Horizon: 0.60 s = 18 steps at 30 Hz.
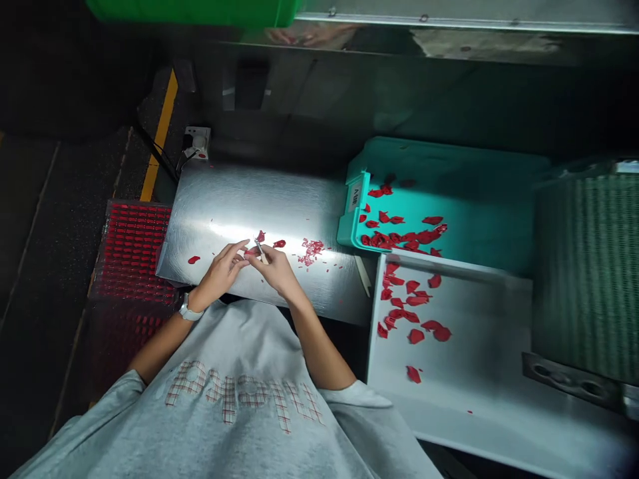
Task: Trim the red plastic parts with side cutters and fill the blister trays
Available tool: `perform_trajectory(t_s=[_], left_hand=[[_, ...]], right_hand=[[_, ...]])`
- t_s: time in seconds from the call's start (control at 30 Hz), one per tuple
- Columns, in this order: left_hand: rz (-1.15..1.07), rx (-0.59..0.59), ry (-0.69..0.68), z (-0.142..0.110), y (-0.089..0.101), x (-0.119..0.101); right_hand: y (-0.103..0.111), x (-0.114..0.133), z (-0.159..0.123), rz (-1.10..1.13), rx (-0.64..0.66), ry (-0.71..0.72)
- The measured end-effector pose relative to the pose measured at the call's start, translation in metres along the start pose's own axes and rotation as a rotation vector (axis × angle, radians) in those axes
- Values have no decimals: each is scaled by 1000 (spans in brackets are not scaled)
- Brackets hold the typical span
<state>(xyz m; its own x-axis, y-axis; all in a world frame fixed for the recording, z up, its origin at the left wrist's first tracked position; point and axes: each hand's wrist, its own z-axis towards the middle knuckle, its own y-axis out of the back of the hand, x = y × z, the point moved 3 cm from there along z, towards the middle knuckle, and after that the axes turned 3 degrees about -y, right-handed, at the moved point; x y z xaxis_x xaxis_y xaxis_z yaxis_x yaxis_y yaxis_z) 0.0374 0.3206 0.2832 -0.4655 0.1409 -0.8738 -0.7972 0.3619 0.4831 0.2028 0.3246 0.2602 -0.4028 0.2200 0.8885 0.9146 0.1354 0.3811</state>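
Note:
My right hand (274, 266) pinches a small metal hand tool (259, 247), perhaps snips or tweezers, its tip pointing away from me. My left hand (222, 271), with a white wristwatch (188, 309) on its wrist, holds a small red piece (249, 252) between its fingertips, right against the tool. Both hands rest over a stainless steel table (224, 213). Nearby on the steel lie red flakes (261, 236), (279, 243) and a loose red petal-shaped piece (194, 259). A heap of tiny red scraps (311, 251) sits to the right of my hands.
A teal plastic bin (439, 179) holding red pieces stands at the right of the table, and a white tray (449, 346) with more lies below it. A green mesh panel (586, 279) stands farther right. A red grid mat (134, 253) lies on the floor at left.

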Motion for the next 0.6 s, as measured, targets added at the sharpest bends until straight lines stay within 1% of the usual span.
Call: perform_trajectory(t_s=[0.07,0.13,0.23,0.37,0.43,0.5,0.6], left_hand=[[-81,48,-62,4,7,-17],[-177,77,-86,3,15,-29],[-372,55,-13,-1,24,-37],[-653,-66,120,-11,34,-48],[-742,-92,148,-16,37,-57],[-810,-87,154,-19,39,-67],[-852,-85,164,-24,39,-78]], right_hand=[[5,17,-13,54,33,61],[11,30,-24,88,44,111],[22,45,-39,107,17,175],[35,59,-65,51,-84,246],[37,66,-78,8,-95,291],[37,73,-88,-79,-97,368],[35,82,-94,-213,-126,484]])
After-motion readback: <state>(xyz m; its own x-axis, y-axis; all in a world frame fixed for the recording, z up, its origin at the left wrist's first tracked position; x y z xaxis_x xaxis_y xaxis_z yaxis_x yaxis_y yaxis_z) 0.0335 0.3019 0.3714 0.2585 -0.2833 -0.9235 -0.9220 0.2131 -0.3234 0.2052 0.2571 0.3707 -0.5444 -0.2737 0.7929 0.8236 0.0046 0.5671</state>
